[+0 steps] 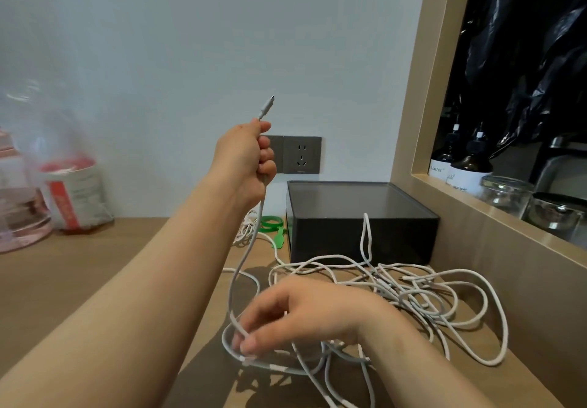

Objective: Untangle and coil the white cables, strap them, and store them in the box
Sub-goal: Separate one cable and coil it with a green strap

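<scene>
- Where the white cables (413, 296) lie tangled on the wooden table (79, 280), a strand is pinched by the right hand (295, 315).
- One cable end is gripped, raised, in the left hand (244, 160).
- Green straps (273, 226) are seen beside the black box (359, 217).

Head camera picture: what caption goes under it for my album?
Left hand lifts one white cable from the tangle while the right hand pinches it.
</scene>
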Motion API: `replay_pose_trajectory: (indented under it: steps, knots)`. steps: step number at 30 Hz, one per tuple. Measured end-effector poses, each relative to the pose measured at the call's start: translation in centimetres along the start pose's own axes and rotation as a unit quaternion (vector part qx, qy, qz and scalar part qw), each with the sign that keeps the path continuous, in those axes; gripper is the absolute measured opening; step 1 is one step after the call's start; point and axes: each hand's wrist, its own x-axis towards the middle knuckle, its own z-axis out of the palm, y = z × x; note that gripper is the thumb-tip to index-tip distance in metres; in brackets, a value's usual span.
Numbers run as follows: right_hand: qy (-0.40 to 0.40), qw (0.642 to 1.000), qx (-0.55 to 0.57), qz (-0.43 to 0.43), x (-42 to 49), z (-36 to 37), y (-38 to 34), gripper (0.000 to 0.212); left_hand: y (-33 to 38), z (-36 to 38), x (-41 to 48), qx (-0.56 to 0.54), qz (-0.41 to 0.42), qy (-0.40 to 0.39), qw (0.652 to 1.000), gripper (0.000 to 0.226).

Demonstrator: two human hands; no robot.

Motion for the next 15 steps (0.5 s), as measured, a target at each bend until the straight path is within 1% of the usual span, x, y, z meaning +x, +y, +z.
replay_pose_trajectory:
  steps: [1, 2, 3, 4, 5, 6, 7, 8, 10, 11, 12, 13, 15]
  knots:
    - [-0.014, 0.995, -0.101, 0.021, 0.0, 0.0, 0.1, 0.019, 0.0, -0.2, 0.0, -0.002, -0.003, 0.002, 1.0, 0.019]
    - [-0.007, 0.976, -0.21, 0.047, 0.1, 0.0, 0.3, 0.016, 0.1, -0.5, -0.1, 0.002, -0.009, 0.001, 1.0, 0.019]
    - [0.021, 0.954, -0.29, 0.074, 0.1, -0.3, 0.7, 0.015, 0.1, -0.7, -0.2, 0.017, -0.016, -0.004, 1.0, 0.018]
    - [0.067, 0.941, -0.319, 0.095, 0.1, -0.7, 1.2, 0.016, 0.1, -1.0, -0.2, 0.047, -0.022, -0.014, 0.999, 0.018]
    - [0.122, 0.941, -0.297, 0.111, 0.1, -1.1, 1.7, 0.017, 0.1, -1.4, -0.3, 0.094, -0.024, -0.029, 0.995, 0.017]
    - [0.182, 0.945, -0.246, 0.118, 0.0, -1.7, 2.1, 0.019, -0.1, -1.7, -0.5, 0.162, -0.019, -0.047, 0.986, 0.016]
    - [0.244, 0.942, -0.197, 0.12, -0.1, -2.3, 2.6, 0.02, -0.4, -2.0, -0.8, 0.25, -0.004, -0.066, 0.966, 0.014]
    - [0.309, 0.929, -0.163, 0.119, -0.1, -3.0, 2.8, 0.02, -0.9, -2.3, -1.1, 0.347, 0.015, -0.088, 0.934, 0.013]
    - [0.428, 0.888, -0.124, 0.114, -0.4, -4.3, 3.2, 0.021, -2.0, -2.9, -1.7, 0.5, 0.043, -0.142, 0.853, 0.022]
    - [0.473, 0.869, -0.104, 0.102, -0.7, -4.9, 3.0, 0.021, -2.7, -3.2, -1.9, 0.545, 0.044, -0.174, 0.819, 0.027]
    - [0.506, 0.855, -0.079, 0.083, -1.0, -5.4, 2.9, 0.018, -3.4, -3.4, -2.1, 0.572, 0.039, -0.2, 0.795, 0.029]
    - [0.526, 0.846, -0.055, 0.063, -1.3, -5.8, 2.6, 0.015, -4.0, -3.5, -2.2, 0.583, 0.035, -0.215, 0.783, 0.027]
    - [0.541, 0.84, -0.021, 0.025, -1.7, -6.1, 1.9, 0.012, -5.0, -3.5, -2.3, 0.571, 0.039, -0.227, 0.788, 0.019]
